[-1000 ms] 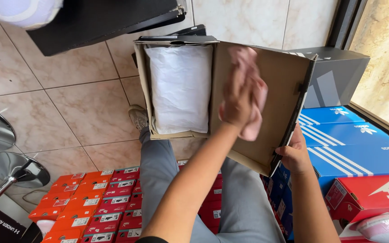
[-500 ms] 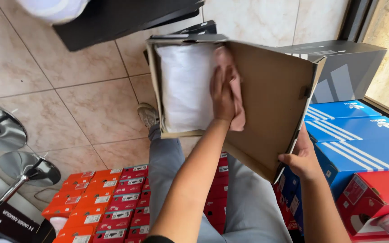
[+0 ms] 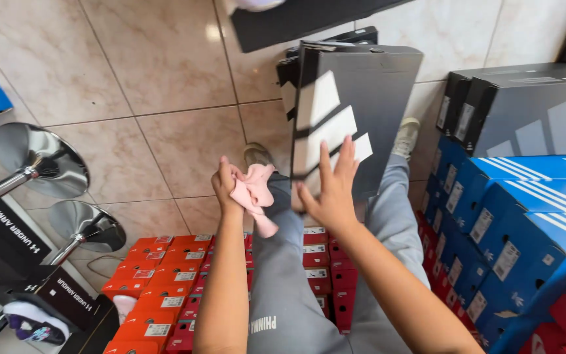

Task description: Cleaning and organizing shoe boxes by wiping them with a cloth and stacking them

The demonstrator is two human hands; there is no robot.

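The right hand (image 3: pixel 332 196) presses flat, fingers spread, against the closed grey cardboard shoe box with white stripes (image 3: pixel 355 111), held upright above the lap; its contents are hidden. The left hand (image 3: pixel 226 187) has its grip clamped on a crumpled pink cloth (image 3: pixel 255 193) beside the box.

Grey shoebox (image 3: pixel 355 105) contents hidden — lid shut; pink cloth (image 3: pixel 255 193) partly buried in left hand (image 3: pixel 225 187).

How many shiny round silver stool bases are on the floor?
2. One stool base sits at the left on the tiled floor; the other stool base lies just below it, nearer the orange boxes. More could be hidden outside the picture.
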